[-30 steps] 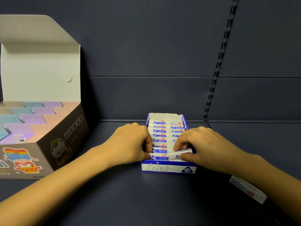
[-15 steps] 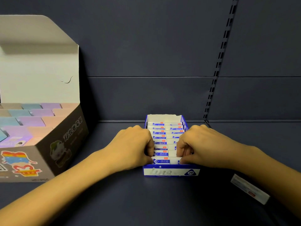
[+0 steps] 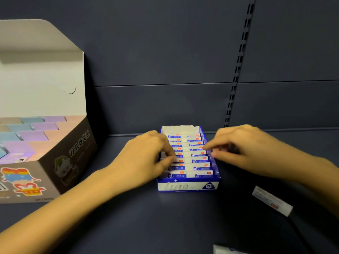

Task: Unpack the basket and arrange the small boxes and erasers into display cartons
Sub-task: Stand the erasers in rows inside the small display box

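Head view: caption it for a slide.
Left hand and right hand reach into a blue display carton of erasers on a shelf.

Bare dark blue shelf floor (image 3: pixel 174 217) lies open in front of the small blue-and-white cardboard carton (image 3: pixel 189 186), between the forearms. The left hand (image 3: pixel 145 158) and right hand (image 3: pixel 244 149) crowd its two sides, a tall grey-brown cardboard display box (image 3: pixel 69 162) walls the left, and a loose white wrapped eraser (image 3: pixel 271 200) lies at right.

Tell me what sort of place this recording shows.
Probably a stationery shop's shelf bay: a dark shelf backed by a slotted upright, a blue display carton of 2B erasers, and a bigger open carton of pastel boxes.
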Demonstrator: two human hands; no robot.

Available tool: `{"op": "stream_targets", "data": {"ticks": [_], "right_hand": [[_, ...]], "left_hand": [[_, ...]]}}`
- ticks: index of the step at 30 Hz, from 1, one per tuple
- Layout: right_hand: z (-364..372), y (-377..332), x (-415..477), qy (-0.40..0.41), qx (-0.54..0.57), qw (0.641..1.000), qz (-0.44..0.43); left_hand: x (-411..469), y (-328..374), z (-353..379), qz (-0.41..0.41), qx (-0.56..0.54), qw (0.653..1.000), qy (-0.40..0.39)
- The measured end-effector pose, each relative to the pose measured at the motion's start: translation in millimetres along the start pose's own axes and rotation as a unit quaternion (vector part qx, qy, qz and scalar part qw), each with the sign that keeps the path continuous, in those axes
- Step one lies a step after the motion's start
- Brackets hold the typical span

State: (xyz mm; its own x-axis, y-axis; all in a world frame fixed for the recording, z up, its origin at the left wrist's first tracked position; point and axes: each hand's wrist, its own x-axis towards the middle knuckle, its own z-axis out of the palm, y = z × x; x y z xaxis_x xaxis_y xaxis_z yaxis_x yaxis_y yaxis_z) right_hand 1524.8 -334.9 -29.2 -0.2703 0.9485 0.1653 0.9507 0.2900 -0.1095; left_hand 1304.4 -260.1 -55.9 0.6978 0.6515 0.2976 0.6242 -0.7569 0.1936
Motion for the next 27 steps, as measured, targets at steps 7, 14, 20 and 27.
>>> {"op": "stream_targets", "data": {"ticks": [7, 14, 20, 27], "right_hand": [[-5, 29, -53, -0.016, 0.013, 0.997, 0.07], [5, 40, -88, -0.071, -0.012, 0.989, 0.128], [22, 33, -91, -0.066, -0.035, 0.986, 0.151], [22, 27, -83, -0.066, -0.018, 0.988, 0.142]], "left_hand": [[-13, 32, 1, 0.138, -0.089, 0.986, -0.022], [-21, 59, 14, 0.196, -0.115, 0.965, -0.13], [-24, 70, 19, 0.206, -0.137, 0.953, -0.177], [-27, 79, 21, 0.198, -0.152, 0.94, -0.234]]}}
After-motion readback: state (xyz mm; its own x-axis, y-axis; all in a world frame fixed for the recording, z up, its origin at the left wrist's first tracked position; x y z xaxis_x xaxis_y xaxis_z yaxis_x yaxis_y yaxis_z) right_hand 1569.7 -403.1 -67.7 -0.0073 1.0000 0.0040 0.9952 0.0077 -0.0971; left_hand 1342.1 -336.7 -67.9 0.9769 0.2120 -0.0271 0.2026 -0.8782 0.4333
